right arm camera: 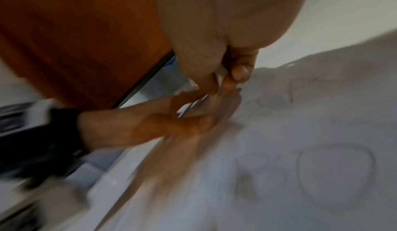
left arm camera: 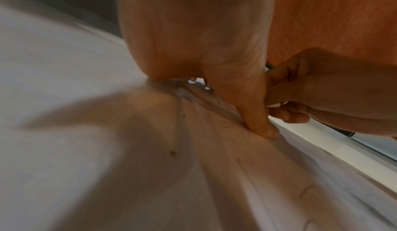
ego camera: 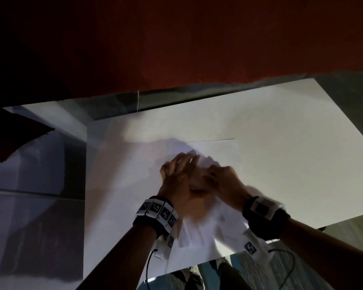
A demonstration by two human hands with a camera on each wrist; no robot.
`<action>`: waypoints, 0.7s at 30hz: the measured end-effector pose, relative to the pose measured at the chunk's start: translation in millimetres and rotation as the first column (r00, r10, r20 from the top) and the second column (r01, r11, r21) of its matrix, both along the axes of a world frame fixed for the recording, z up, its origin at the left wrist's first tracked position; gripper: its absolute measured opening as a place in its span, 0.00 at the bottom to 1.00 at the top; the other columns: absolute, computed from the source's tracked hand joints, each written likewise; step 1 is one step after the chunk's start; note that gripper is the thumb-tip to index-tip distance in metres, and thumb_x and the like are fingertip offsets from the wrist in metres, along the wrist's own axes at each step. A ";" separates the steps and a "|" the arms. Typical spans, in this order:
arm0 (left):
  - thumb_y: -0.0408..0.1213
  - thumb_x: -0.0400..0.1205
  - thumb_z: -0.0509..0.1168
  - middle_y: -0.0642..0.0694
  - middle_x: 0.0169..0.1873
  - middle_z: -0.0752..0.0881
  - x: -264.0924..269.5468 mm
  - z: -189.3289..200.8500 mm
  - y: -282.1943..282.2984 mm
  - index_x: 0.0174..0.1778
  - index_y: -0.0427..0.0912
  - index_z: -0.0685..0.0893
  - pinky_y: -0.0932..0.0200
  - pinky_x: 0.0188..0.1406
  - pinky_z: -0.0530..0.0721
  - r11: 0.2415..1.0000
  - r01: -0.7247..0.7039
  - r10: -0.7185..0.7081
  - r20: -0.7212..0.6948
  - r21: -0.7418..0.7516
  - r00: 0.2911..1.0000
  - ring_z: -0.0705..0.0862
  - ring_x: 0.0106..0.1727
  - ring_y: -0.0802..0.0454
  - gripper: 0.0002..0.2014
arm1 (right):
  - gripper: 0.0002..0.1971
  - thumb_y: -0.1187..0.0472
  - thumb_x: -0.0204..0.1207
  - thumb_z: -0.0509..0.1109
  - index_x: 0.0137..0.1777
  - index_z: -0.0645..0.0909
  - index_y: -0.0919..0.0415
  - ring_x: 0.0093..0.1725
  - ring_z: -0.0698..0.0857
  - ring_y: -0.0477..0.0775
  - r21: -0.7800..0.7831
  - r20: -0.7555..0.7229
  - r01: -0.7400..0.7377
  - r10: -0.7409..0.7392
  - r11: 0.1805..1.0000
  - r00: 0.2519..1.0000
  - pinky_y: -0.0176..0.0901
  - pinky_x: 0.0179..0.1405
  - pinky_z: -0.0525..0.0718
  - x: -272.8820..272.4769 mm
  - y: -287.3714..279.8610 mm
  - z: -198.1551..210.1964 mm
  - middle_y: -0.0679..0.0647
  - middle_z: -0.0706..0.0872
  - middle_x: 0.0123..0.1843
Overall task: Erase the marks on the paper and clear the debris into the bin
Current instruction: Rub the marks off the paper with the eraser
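Observation:
A white sheet of paper (ego camera: pixel 215 150) lies on the white table (ego camera: pixel 281 118), and both hands are on it. My left hand (ego camera: pixel 181 164) presses it flat with fingers spread; its thumb (left arm camera: pixel 262 127) bears down on the sheet. Just to its right, my right hand (ego camera: pixel 215 174) is motion-blurred and pinches a small white eraser (right arm camera: pixel 221 75) between thumb and fingers, low over the paper. Faint pencil marks show on the sheet, including a circle (right arm camera: pixel 335 172) and strokes (left arm camera: pixel 307 192). Dark crumbs of debris (left arm camera: pixel 171 152) lie on the paper near the left hand.
A red wall (ego camera: pixel 197 38) rises behind the table. A pale box-like shape (ego camera: pixel 36 164) with a dark red piece (ego camera: pixel 15 139) on it stands left of the table; I cannot tell whether it is the bin. Cables (ego camera: pixel 148 266) hang at the near edge.

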State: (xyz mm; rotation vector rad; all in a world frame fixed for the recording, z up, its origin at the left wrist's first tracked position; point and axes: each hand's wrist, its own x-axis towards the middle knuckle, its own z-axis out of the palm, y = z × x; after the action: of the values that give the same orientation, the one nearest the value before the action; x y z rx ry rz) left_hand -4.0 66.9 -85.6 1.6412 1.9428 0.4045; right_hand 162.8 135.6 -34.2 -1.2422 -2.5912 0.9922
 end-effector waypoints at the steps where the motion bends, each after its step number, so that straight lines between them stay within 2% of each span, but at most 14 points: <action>1: 0.72 0.66 0.70 0.66 0.88 0.44 0.4 2.6 0.5 0.90 0.63 0.47 0.45 0.88 0.47 1.000 -0.001 0.001 -0.009 0.001 1.000 0.38 0.88 0.63 0.59 | 0.04 0.61 0.79 0.69 0.49 0.85 0.57 0.44 0.84 0.59 -0.014 0.006 -0.059 0.060 0.998 0.998 0.44 0.43 0.80 0.4 -6.4 -2.7 0.57 0.87 0.44; 2: 0.72 0.67 0.70 0.65 0.88 0.44 0.6 4.3 1.1 0.90 0.62 0.47 0.45 0.88 0.48 1.000 0.001 -0.001 -0.015 -0.003 1.000 0.39 0.88 0.62 0.58 | 0.05 0.59 0.80 0.68 0.50 0.85 0.57 0.45 0.85 0.59 -0.020 0.025 -0.047 0.048 0.999 0.999 0.45 0.45 0.81 2.8 -2.5 -2.8 0.56 0.87 0.45; 4: 0.68 0.70 0.74 0.64 0.89 0.44 0.3 3.2 1.4 0.91 0.62 0.46 0.43 0.88 0.49 1.000 0.018 -0.018 -0.026 -0.019 1.000 0.40 0.88 0.61 0.58 | 0.10 0.54 0.80 0.65 0.45 0.84 0.58 0.41 0.86 0.61 0.035 -0.019 0.070 -0.070 0.997 0.997 0.48 0.40 0.81 8.0 19.1 -6.9 0.56 0.88 0.42; 6: 0.69 0.69 0.74 0.64 0.89 0.43 -1.5 0.3 0.0 0.90 0.63 0.46 0.42 0.87 0.49 1.000 0.023 -0.023 -0.029 -0.005 0.999 0.39 0.88 0.59 0.59 | 0.09 0.56 0.79 0.67 0.40 0.83 0.59 0.36 0.85 0.59 0.068 -0.035 0.114 -0.112 0.991 0.993 0.48 0.35 0.80 5.4 16.7 -5.2 0.56 0.86 0.37; 8: 0.69 0.69 0.74 0.65 0.89 0.43 -1.7 -2.4 0.5 0.90 0.62 0.47 0.43 0.88 0.47 1.000 0.017 -0.016 -0.028 0.009 0.999 0.37 0.88 0.60 0.59 | 0.08 0.64 0.76 0.72 0.36 0.80 0.57 0.31 0.79 0.49 0.029 -0.089 0.006 -0.003 1.000 0.996 0.41 0.32 0.75 0.9 -4.7 0.3 0.51 0.82 0.31; 9: 0.69 0.69 0.74 0.64 0.89 0.44 -1.8 -3.3 1.4 0.90 0.62 0.47 0.44 0.87 0.46 1.000 0.018 -0.017 -0.046 0.012 0.999 0.37 0.88 0.61 0.58 | 0.08 0.65 0.76 0.73 0.36 0.80 0.56 0.30 0.78 0.46 0.019 -0.121 -0.039 0.041 0.999 0.992 0.34 0.32 0.71 -0.4 -8.3 0.2 0.50 0.81 0.31; 10: 0.68 0.69 0.75 0.64 0.89 0.44 -1.5 -2.3 2.0 0.90 0.62 0.48 0.45 0.87 0.47 1.000 0.019 -0.019 -0.055 0.013 0.998 0.37 0.88 0.61 0.58 | 0.07 0.64 0.76 0.72 0.38 0.81 0.56 0.31 0.79 0.46 0.006 -0.082 -0.029 0.029 1.000 0.996 0.32 0.33 0.69 0.0 -4.5 2.9 0.51 0.83 0.32; 13: 0.65 0.68 0.77 0.65 0.88 0.45 -1.4 -3.2 0.3 0.89 0.66 0.48 0.46 0.87 0.51 1.000 0.008 -0.008 -0.015 0.022 1.000 0.41 0.86 0.64 0.58 | 0.07 0.60 0.79 0.69 0.40 0.83 0.59 0.35 0.83 0.56 0.039 -0.051 0.140 -0.138 0.989 0.989 0.40 0.34 0.70 1.1 20.5 -2.6 0.56 0.86 0.36; 14: 0.65 0.68 0.78 0.65 0.88 0.46 -1.7 -1.2 -1.3 0.89 0.66 0.49 0.46 0.87 0.52 0.999 -0.002 0.002 0.010 0.033 1.000 0.40 0.85 0.66 0.58 | 0.08 0.60 0.79 0.69 0.38 0.82 0.58 0.34 0.83 0.52 -0.008 -0.048 0.150 -0.150 0.989 0.987 0.41 0.34 0.71 -2.5 16.2 -1.7 0.55 0.85 0.35; 15: 0.64 0.69 0.78 0.65 0.88 0.46 -2.4 -2.1 -2.8 0.89 0.66 0.49 0.46 0.88 0.51 0.999 -0.004 0.003 0.027 0.039 1.000 0.38 0.84 0.68 0.57 | 0.10 0.61 0.79 0.70 0.35 0.80 0.55 0.32 0.81 0.43 -0.047 -0.070 0.092 -0.096 0.995 0.993 0.41 0.34 0.72 -6.0 8.5 -1.5 0.52 0.83 0.33; 17: 0.67 0.69 0.75 0.64 0.89 0.46 -2.7 -2.0 -2.1 0.90 0.64 0.49 0.44 0.88 0.50 0.999 0.007 -0.008 0.015 0.037 1.000 0.35 0.83 0.68 0.57 | 0.13 0.64 0.79 0.72 0.33 0.78 0.51 0.32 0.80 0.38 -0.088 -0.136 -0.028 0.016 0.996 0.991 0.37 0.34 0.74 -7.9 -5.3 -2.1 0.48 0.82 0.32; 18: 0.70 0.67 0.72 0.64 0.88 0.45 -3.2 -1.4 -1.1 0.90 0.65 0.48 0.43 0.88 0.50 0.999 0.013 -0.014 0.011 0.030 1.000 0.35 0.84 0.66 0.58 | 0.09 0.63 0.79 0.72 0.37 0.81 0.53 0.35 0.83 0.41 -0.082 -0.087 -0.022 0.014 0.996 0.996 0.39 0.36 0.77 -7.1 -0.6 -1.2 0.50 0.84 0.35; 19: 0.73 0.65 0.69 0.66 0.88 0.45 -3.3 -2.7 0.0 0.89 0.67 0.47 0.42 0.88 0.52 1.000 0.014 -0.014 0.017 0.027 1.000 0.36 0.85 0.65 0.58 | 0.04 0.61 0.80 0.71 0.43 0.85 0.56 0.41 0.85 0.49 -0.049 -0.051 0.005 -0.008 0.999 0.999 0.42 0.42 0.79 -5.2 8.9 -2.8 0.54 0.87 0.40; 21: 0.72 0.64 0.70 0.68 0.87 0.45 -4.2 -7.1 -0.1 0.89 0.68 0.47 0.42 0.88 0.54 1.000 0.002 -0.003 0.047 0.023 0.999 0.39 0.85 0.65 0.59 | 0.07 0.58 0.80 0.69 0.51 0.85 0.60 0.48 0.85 0.59 -0.019 -0.010 0.103 -0.104 0.994 0.995 0.44 0.48 0.77 -4.9 18.9 -3.2 0.58 0.88 0.46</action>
State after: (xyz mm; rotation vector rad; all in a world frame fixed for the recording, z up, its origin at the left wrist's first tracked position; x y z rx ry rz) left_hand -8.2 66.8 -92.8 1.6335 1.9085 0.4622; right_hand 158.0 154.5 -37.4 -1.3560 -2.4861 1.0033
